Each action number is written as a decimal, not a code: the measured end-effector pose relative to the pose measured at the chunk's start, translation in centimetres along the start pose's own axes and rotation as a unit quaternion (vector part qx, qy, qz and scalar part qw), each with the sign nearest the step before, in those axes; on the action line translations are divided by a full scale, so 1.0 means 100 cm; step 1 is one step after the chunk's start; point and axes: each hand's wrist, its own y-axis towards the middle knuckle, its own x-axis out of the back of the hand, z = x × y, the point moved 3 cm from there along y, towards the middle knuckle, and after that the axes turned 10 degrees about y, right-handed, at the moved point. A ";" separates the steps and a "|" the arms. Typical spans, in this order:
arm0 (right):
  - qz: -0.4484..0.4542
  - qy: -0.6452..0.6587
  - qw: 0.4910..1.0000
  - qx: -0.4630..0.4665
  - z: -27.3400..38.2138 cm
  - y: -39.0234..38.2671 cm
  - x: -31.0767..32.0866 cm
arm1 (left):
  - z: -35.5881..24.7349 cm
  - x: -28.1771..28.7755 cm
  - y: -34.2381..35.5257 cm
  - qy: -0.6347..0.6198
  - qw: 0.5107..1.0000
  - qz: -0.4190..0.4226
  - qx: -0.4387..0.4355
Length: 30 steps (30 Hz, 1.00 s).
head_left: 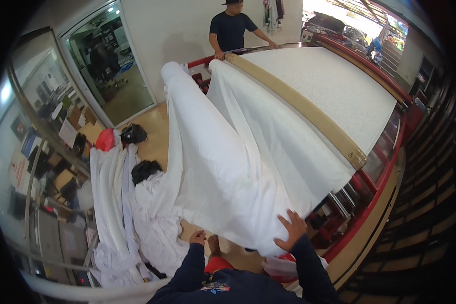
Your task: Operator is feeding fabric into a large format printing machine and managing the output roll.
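Note:
A big roll of white fabric (pixel 215 137) stretches from the far wall side toward me, with a loose sheet hanging from it. My right hand (pixel 292 232) lies on the near end of the roll, open with fingers spread. Below the hanging sheet's lower edge is my left hand (pixel 197 237), its fingers curled closed; whatever they might hold is hidden. Right of the roll, another length of white fabric (pixel 278 121) drapes beside a long brown cardboard tube (pixel 309 114).
A red-framed machine (pixel 372 195) with white fabric (pixel 319 81) spread over its top stands at the right. Across it, a co-worker in a dark shirt (pixel 231 31) rests both hands at its far end. White fabric rolls (pixel 109 202) and a crumpled cloth heap (pixel 159 228) lie on the left floor.

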 end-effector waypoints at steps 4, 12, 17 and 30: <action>-0.017 -0.003 0.997 -0.073 0.014 0.006 0.006 | -0.020 0.003 0.079 0.091 0.993 0.062 0.037; -0.222 -0.134 0.913 -0.315 0.033 0.016 -0.056 | -0.054 0.054 0.201 0.123 0.986 0.111 0.021; -0.221 -0.131 0.902 -0.346 0.043 0.030 -0.053 | -0.041 0.059 0.216 0.159 0.978 0.128 0.053; -0.315 0.004 0.928 -0.197 0.028 -0.018 -0.031 | -0.174 -0.058 0.137 0.083 0.966 0.037 -0.242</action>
